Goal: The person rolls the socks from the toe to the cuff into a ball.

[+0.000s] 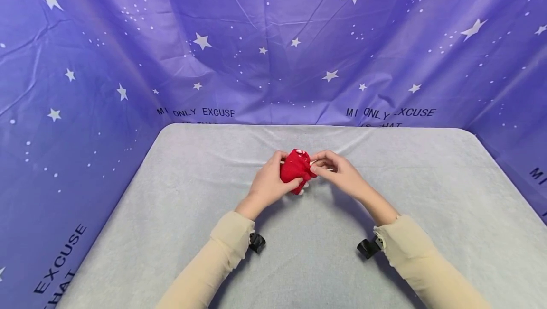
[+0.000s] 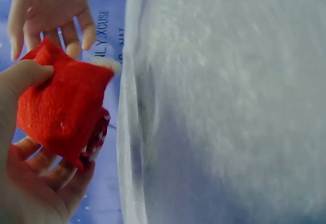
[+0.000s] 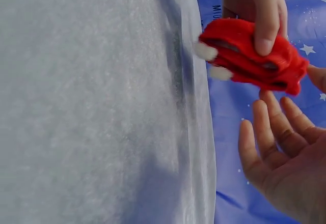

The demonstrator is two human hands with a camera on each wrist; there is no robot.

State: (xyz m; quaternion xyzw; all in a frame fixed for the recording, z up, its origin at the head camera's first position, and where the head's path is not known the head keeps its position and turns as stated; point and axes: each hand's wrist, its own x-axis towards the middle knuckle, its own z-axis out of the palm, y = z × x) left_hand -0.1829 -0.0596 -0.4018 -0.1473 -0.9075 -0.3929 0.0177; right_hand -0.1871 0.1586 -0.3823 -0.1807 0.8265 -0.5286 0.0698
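Red cloth (image 1: pixel 295 169), partly hidden, pinched by left hand (image 1: pixel 268 184) fingers; right hand (image 1: pixel 339 172) relaxed.

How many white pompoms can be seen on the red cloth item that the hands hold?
2. Both show in the right wrist view on the red cloth item, at its end nearest the table: one pompom above, the other just below. More may be hidden.

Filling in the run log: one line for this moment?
left hand: holds red fabric bundle | right hand: fingers open beside bundle | above grey table cover
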